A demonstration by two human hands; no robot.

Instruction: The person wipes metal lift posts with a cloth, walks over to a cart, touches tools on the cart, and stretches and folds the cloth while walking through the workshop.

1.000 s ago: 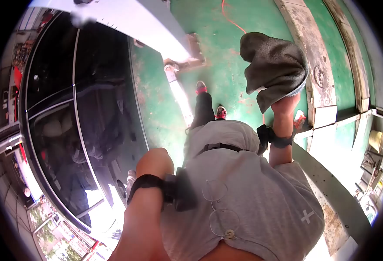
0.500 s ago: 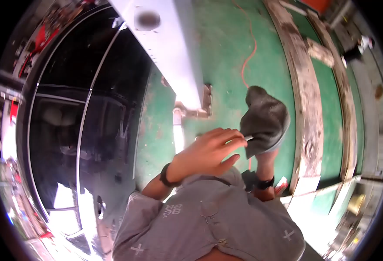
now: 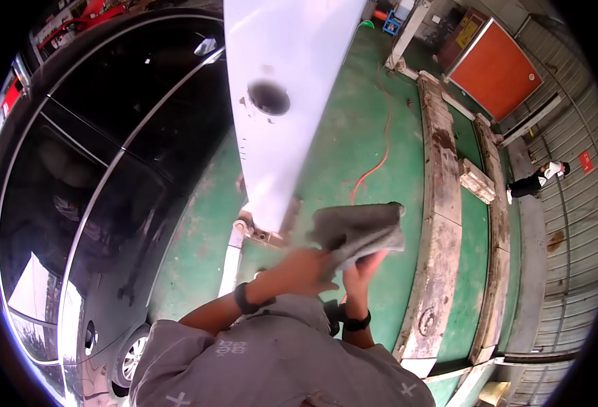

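A dark grey cloth (image 3: 360, 224), folded and hanging loosely, is up in front of my body between my two hands. My left hand (image 3: 302, 271), a dark band on its wrist, is closed at the cloth's lower left corner; motion blurs its fingers a little. From below, my right hand (image 3: 365, 268) grips the cloth's underside, and the fabric covers most of its fingers. That wrist also wears a dark band.
A black car (image 3: 102, 169) stands close on my left. A white lift post (image 3: 282, 156) rises ahead from the green floor (image 3: 340, 149). An orange hose (image 3: 380, 159) trails across it. Worn ramp beams (image 3: 441, 224) run along the right; a person (image 3: 540, 178) is beyond them.
The cloth has moved left and opened out from its bunched shape over my right hand. My left hand has closed on its corner. The view has swung so more of the right-hand wall shows.
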